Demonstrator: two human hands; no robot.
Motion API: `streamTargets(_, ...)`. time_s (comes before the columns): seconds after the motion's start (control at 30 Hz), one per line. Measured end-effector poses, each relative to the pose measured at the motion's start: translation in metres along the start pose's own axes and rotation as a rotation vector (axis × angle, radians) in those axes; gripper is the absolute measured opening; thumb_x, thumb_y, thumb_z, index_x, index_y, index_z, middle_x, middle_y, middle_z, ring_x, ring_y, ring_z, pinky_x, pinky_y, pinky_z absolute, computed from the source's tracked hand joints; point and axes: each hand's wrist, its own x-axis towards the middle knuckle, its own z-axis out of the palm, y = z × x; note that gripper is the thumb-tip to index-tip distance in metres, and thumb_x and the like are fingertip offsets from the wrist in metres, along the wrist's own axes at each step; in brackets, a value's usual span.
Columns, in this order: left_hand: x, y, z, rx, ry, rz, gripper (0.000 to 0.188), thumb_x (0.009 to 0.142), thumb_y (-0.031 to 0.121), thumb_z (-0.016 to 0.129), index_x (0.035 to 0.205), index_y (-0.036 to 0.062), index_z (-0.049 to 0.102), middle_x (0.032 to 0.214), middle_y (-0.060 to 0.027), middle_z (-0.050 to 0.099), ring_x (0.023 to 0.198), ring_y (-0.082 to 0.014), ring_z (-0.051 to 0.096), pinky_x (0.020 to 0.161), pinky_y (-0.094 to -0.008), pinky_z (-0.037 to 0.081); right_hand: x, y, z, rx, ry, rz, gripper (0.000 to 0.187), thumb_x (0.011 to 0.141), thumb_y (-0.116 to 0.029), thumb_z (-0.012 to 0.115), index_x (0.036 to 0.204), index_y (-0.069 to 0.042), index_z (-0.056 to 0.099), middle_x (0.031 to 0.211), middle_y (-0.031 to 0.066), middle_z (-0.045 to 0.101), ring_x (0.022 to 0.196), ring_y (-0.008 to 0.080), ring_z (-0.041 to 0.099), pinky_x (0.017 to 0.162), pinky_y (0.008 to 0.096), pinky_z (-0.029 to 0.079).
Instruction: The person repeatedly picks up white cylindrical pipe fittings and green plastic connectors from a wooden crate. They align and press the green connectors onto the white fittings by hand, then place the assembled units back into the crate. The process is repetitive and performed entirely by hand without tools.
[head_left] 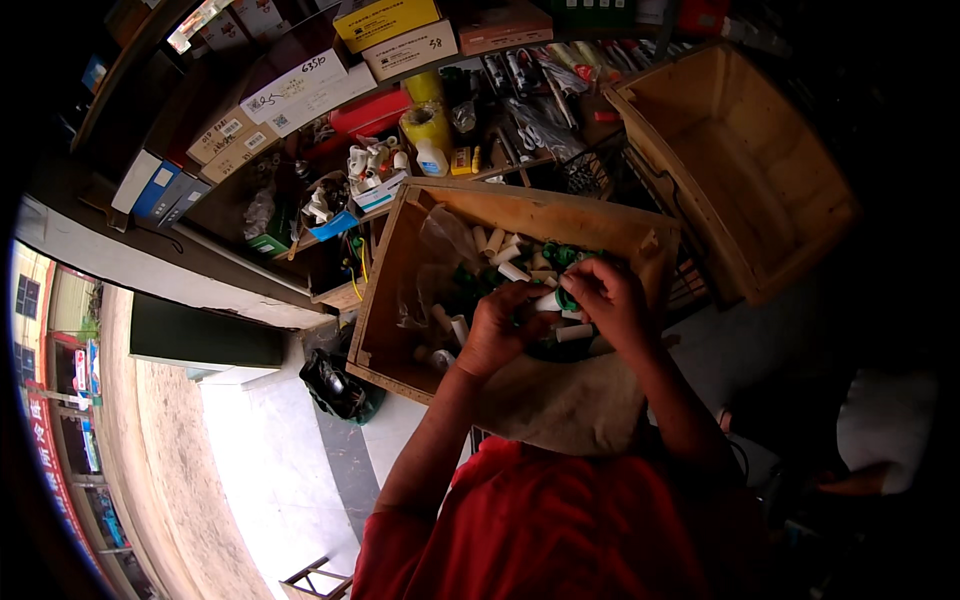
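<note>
Over a wooden box (385, 290), my two hands meet on a short white tube (546, 303). My left hand (500, 328) is closed round the tube's left end. At its other end, the fingers of my right hand (610, 297) pinch a green ring-shaped piece (567, 298), which sits on or against the tube; I cannot tell which. Below lie several loose white tubes (494, 242) and dark green pieces (562, 253), partly hidden by my hands. A clear plastic bag (447, 232) rests inside the box at the left.
Another wooden box (745, 180) stands tilted at the right. Behind are shelves with cartons (300, 90), yellow tape rolls (425, 125), a white bottle (431, 160) and a blue-edged carton of white fittings (330, 210). A black bag (340, 385) lies on the floor at the left.
</note>
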Motion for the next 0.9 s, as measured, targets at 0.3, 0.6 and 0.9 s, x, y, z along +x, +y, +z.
streamTargets(0.3,0.003,0.006,-0.006,-0.350,0.008,-0.130,0.036,0.080,0.003,0.076,0.113,-0.0001,0.062,0.089,-0.0045,0.066,0.072,-0.0088,0.062,0.066,-0.0252,0.052,0.002,0.006,0.007,0.096,0.002,-0.200,0.023,0.087,-0.020,0.074,0.089,0.000,0.062,0.072,0.0012,0.060,0.064,0.0072,0.055,0.058,0.0245,0.046)
streamTargets(0.6,0.004,0.008,-0.004,0.032,0.026,0.056,0.031,0.079,0.000,0.075,0.108,0.0016,0.064,0.090,-0.0066,0.067,0.080,-0.0118,0.065,0.072,-0.0272,0.053,0.002,0.005,0.000,-0.349,0.046,-0.060,0.045,0.093,-0.038,0.063,0.067,-0.002,0.057,0.054,0.0026,0.053,0.051,0.0152,0.053,0.053,0.0299,0.044)
streamTargets(0.9,0.008,0.002,-0.015,-0.460,-0.016,-0.243,0.028,0.085,0.004,0.072,0.112,0.0023,0.065,0.099,-0.0017,0.069,0.090,-0.0088,0.062,0.081,-0.0248,0.050,-0.001,-0.013,0.001,-0.009,-0.051,-0.276,0.031,0.091,-0.020,0.067,0.118,-0.007,0.060,0.123,0.0032,0.058,0.084,0.0096,0.063,0.059,0.0210,0.046)
